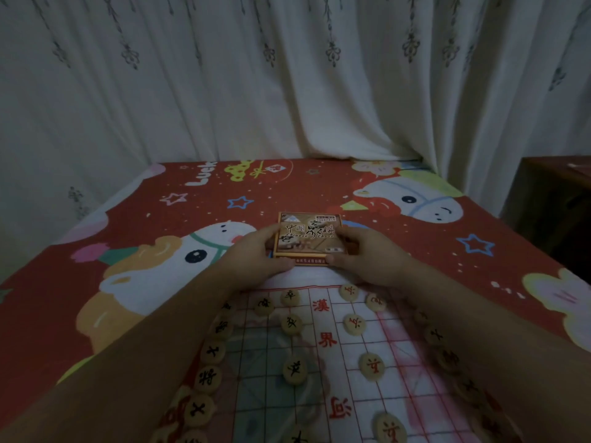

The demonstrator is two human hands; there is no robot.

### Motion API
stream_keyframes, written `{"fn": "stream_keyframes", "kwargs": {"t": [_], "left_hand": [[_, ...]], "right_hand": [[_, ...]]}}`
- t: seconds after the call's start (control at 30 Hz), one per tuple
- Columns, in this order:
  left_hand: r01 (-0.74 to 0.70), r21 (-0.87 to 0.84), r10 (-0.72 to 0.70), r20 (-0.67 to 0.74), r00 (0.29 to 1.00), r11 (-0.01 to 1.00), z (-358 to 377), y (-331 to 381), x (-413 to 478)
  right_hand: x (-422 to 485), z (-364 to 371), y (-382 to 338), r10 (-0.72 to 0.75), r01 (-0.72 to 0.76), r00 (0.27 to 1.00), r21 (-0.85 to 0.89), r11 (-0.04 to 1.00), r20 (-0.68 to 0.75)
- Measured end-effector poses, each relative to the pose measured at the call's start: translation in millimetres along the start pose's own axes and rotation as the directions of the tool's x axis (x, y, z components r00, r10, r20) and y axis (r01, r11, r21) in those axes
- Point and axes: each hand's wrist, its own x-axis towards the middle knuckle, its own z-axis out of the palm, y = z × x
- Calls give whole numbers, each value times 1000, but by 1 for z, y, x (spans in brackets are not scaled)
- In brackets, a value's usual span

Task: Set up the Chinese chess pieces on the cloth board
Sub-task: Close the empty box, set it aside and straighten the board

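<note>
Left hand [256, 251] and right hand [364, 251] clamp box [307, 238] by its left and right sides, thumbs on near edge. Box lies flat on blanket [128, 219], just beyond far edge of board [319, 362], long axis running left-right (slightly tilted). Both hands equally near it.

Pieces [294, 324] sit on board: black-lettered on left half, red-lettered on right, rows under forearms. Setup looks nearly complete; box probably needs setting aside.

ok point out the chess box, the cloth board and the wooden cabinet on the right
chess box [308, 236]: head view, middle of its printed lid
cloth board [323, 366]: head view, bare centre strip
wooden cabinet [556, 203]: head view, its dark front
</note>
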Motion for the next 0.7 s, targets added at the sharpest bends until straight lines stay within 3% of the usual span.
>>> {"fn": "stream_keyframes", "kwargs": {"t": [0.13, 0.23, 0.37, 0.4, 0.57, 0.7], "left_hand": [[51, 220, -46, -26, 999, 974, -2, -6, 5], [70, 401, -75, -3, 997, 913, -3, -7, 6], [66, 31, -64, -45, 997, 997, -3, -1, 5], [67, 14, -66, -58, 996, 998, -3, -1, 6], [52, 263, -69, 57, 996, 963, 2, 1, 11], [45, 334, -83, 103, 991, 941, 5, 9, 15]], "right_hand": [[2, 0, 0, -4, 9, 998, 71, 997, -69], [9, 3, 9, 24, -23, 999, 29, 999, -42], [19, 1, 19, 4, 1, 998, 73, 997, -68], [20, 0, 19, -14, 19, 999, 85, 996, -49], [29, 4, 19, -77, 80, 997, -156, 985, 26], [37, 1, 23, -45, 67, 994, -213, 975, 104]]}}
